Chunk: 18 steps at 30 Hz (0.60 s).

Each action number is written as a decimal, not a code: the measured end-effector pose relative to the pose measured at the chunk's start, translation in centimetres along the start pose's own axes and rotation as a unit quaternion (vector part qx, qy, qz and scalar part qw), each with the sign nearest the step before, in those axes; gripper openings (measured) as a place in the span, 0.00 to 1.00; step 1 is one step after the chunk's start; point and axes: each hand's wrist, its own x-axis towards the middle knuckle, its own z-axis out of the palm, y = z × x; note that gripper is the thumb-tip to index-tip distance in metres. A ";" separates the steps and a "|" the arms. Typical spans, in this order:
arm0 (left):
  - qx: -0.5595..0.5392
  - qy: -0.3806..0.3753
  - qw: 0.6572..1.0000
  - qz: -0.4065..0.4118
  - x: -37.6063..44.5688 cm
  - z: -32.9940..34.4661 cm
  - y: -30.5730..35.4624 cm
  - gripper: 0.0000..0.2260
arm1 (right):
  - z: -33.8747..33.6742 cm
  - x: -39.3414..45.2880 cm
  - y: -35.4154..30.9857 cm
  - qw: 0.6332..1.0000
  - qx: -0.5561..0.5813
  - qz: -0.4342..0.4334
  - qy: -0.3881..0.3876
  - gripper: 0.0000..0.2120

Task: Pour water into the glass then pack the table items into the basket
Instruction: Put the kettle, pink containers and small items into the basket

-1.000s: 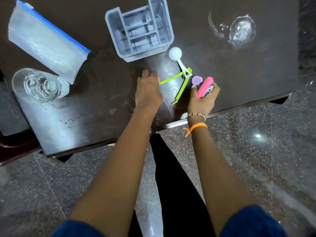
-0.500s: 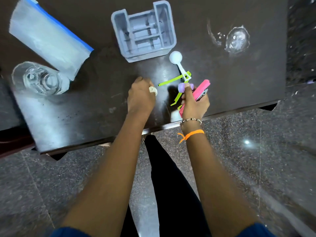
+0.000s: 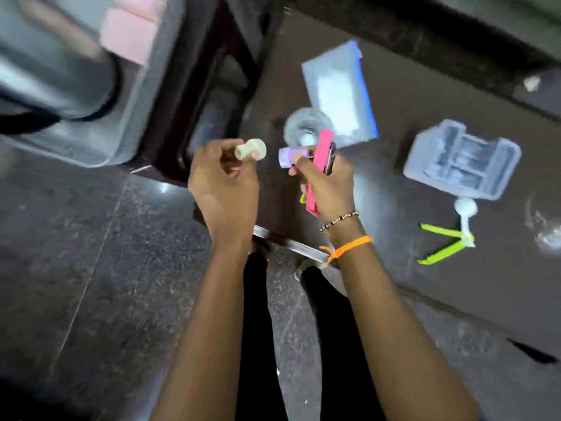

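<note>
My left hand (image 3: 224, 183) is raised over the table's left edge, pinching a small cream spool-shaped piece (image 3: 251, 149). My right hand (image 3: 326, 183) grips a pink clip (image 3: 321, 165) and a small purple cylinder (image 3: 292, 156) together. Just behind them stands the glass (image 3: 305, 126) with water in it. A grey basket (image 3: 60, 74), blurred, sits at the upper left off the table with pink items inside. A white spoon (image 3: 464, 211) and two green clips (image 3: 440, 241) lie on the dark table (image 3: 425, 299) at the right.
A grey plastic caddy (image 3: 461, 165) with compartments lies on the table at the right. A blue-edged zip bag (image 3: 340, 92) lies behind the glass. A wet patch (image 3: 546, 232) marks the table's far right. Dark stone floor (image 3: 76, 268) fills the lower left.
The view has swung left, bringing the basket into sight. Both hands have lifted off the table and moved left, carrying the cream piece, the purple cylinder and the pink clip.
</note>
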 end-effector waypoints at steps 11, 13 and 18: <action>0.208 0.140 0.965 -0.083 13.7 -10.2 -5.4 0.10 | 21.3 3.9 -6.0 0.856 -0.402 -0.275 -0.176 0.09; 0.241 0.123 0.957 -0.104 15.2 -10.6 -6.6 0.10 | 23.9 5.2 -6.1 0.775 -0.499 -0.338 -0.191 0.10; 0.262 0.041 0.955 -0.135 17.5 -10.5 -9.1 0.13 | 28.1 8.5 -6.5 0.559 -0.664 -0.399 -0.295 0.10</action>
